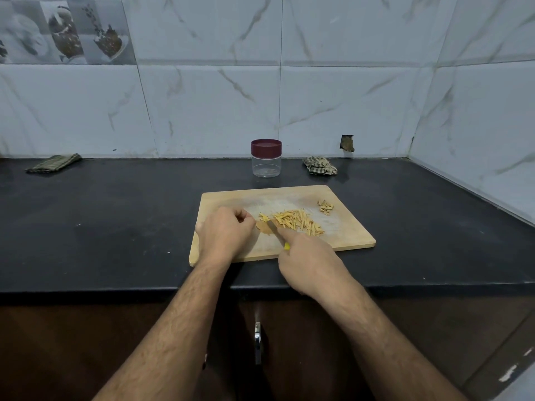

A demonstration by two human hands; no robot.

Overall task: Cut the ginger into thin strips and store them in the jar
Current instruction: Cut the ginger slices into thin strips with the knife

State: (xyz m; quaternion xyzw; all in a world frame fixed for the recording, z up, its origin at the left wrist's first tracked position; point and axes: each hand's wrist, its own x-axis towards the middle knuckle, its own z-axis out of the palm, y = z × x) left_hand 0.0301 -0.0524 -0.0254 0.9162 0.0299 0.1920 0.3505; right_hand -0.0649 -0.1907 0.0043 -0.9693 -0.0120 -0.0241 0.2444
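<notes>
Holding the knife (276,233) in the right hand (309,261), left hand (224,234) curled, pinning the ginger slice (265,227) beside the strips (295,221).

one jar (266,159), one cutting board (341,235), one knife (276,232), two cloths (54,163) (320,165), two hands (224,234) (311,263)

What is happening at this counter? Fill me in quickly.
A person is cutting ginger on a wooden cutting board. The left hand holds down a flat ginger slice while the right hand grips a yellow-handled knife with its blade on that slice. A pile of ginger strips lies beside the blade, with peel scraps at the board's far corner. The clear jar behind the board looks empty, its maroon lid on.
</notes>
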